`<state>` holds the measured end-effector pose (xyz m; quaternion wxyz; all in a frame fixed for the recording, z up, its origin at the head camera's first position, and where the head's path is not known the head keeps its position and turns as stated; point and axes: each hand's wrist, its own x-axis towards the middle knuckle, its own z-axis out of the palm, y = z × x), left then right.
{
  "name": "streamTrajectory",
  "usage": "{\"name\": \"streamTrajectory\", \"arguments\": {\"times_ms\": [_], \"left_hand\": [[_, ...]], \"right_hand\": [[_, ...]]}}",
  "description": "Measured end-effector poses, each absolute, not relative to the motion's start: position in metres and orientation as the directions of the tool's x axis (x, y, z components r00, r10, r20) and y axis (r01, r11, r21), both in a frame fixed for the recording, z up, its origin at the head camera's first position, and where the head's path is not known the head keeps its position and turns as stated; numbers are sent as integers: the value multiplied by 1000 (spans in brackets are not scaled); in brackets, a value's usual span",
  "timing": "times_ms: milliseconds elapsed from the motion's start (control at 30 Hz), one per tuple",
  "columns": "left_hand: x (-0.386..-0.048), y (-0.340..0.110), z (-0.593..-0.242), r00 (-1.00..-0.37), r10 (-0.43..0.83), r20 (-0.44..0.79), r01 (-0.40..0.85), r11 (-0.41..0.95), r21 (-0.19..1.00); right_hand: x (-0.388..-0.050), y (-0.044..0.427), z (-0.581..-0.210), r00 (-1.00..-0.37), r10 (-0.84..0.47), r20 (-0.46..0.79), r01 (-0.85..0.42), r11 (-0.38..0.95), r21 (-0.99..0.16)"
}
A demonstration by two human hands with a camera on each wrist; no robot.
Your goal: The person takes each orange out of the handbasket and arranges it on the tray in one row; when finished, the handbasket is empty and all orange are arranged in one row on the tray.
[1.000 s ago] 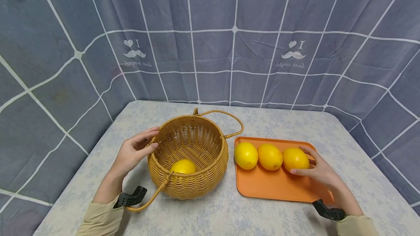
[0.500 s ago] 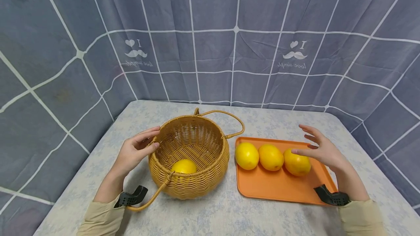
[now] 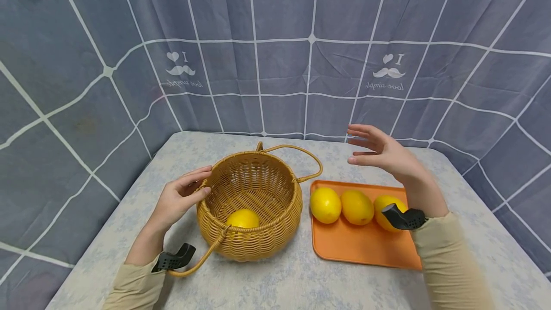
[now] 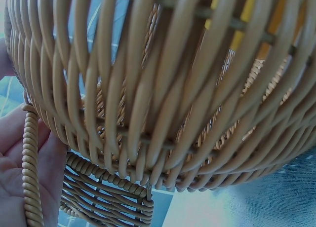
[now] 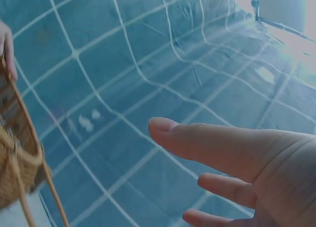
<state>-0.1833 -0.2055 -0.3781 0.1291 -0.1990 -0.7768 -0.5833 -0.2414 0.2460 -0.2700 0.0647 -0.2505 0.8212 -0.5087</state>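
Note:
My left hand [image 3: 174, 200] holds the left rim of a round wicker basket [image 3: 254, 248], thumb and fingers at its edge. One yellow lemon [image 3: 243, 218] lies inside, near the basket's front wall. In the left wrist view, the woven wall [image 4: 148, 89] fills most of the frame and part of the left hand [image 4: 24, 163] shows beside a twisted handle. My right hand [image 3: 387, 152] is raised over the back of the orange tray [image 3: 361, 248], fingers spread and holding nothing. Three lemons sit in a row on the tray: left [image 3: 325, 204], middle [image 3: 357, 207] and right [image 3: 387, 204], the last partly hidden by the wrist camera.
One basket handle [image 3: 318, 166] sticks out right toward the tray; the other handle [image 3: 198, 267] hangs front left by the left wrist. A woven flap [image 4: 106, 192] shows below the basket wall. Behind the pale patterned table [image 3: 275, 286] hangs a grey-blue checked curtain [image 3: 275, 61].
My right hand has let go of the right lemon, risen off it and moved left and back above the tray. The left hand stays on the basket rim.

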Motion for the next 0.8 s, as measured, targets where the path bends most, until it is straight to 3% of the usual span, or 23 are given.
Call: {"name": "streamTrajectory", "arguments": {"times_ms": [400, 800], "left_hand": [[-184, -204, -378, -884, 151, 443, 466, 210, 859], [-184, -206, -379, -888, 145, 437, 459, 215, 862]], "right_hand": [[-270, 166, -263, -712, -683, 162, -332, 125, -935], [-288, 97, -267, -536, -837, 109, -233, 22, -972]]}}
